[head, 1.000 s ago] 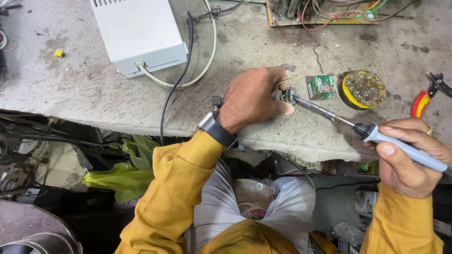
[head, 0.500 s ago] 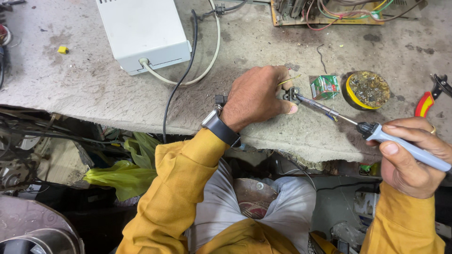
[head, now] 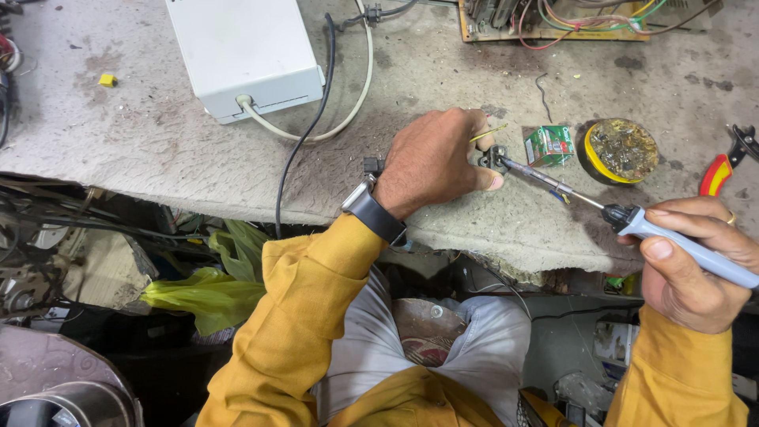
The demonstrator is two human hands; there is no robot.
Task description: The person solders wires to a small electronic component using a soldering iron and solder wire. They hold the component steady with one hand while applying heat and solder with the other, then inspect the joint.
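The left hand (head: 435, 158) rests on the grey bench (head: 158, 150), fingers curled down and pinching a small dark part (head: 492, 158) against the surface near the bench's front edge. A thin yellow wire (head: 490, 132) sticks out from under the fingers just above the part. A dark watch (head: 371, 212) sits on that wrist, above a mustard sleeve.

The right hand (head: 696, 265) hangs past the front edge of the bench, fingers wrapped tight around the pale handle of a soldering iron (head: 632, 221). The iron slants up and to the left, and its metal tip meets the part right beside the left thumb.

Just beyond the tip lies a small green packet (head: 549, 145), and next to that a round yellow-rimmed tin (head: 621, 150) of dark, crusted paste; both are near the iron's shaft but clear of it. Red-handled pliers (head: 723, 168) lie at the far right. Farther back stands a white box (head: 241, 51), with a cream cable (head: 348, 111) and a black cable (head: 304, 146) looping from it toward the left wrist. A circuit board (head: 553, 17) with coloured wires sits at the top edge, and a small yellow bit (head: 107, 80) lies far left.
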